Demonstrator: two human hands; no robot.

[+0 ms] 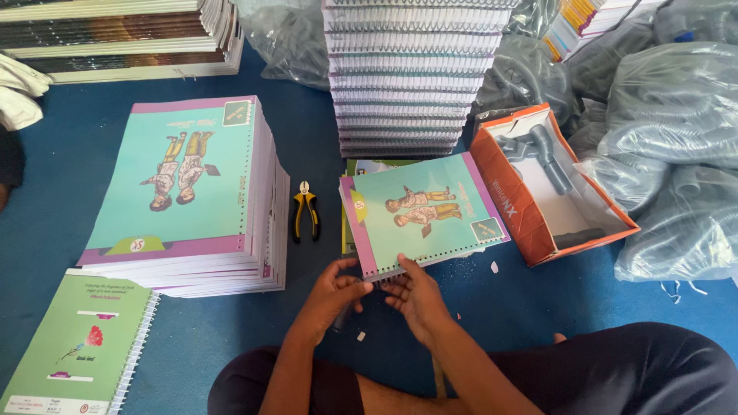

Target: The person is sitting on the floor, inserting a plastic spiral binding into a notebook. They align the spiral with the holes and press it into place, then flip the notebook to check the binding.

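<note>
A teal and purple notebook with a cartoon cover lies on a short pile in front of me, its punched edge towards me. My left hand and my right hand meet at that near edge, fingers pinching the spiral binding wire there. What sits between the fingertips is too small to tell apart. Yellow-handled pliers lie on the blue floor just left of the notebook, untouched.
A thick pile of unbound matching books stands at the left, a green spiral notebook at the lower left. A tall stack of bound notebooks rises behind. An orange cardboard box and plastic bags of coils fill the right.
</note>
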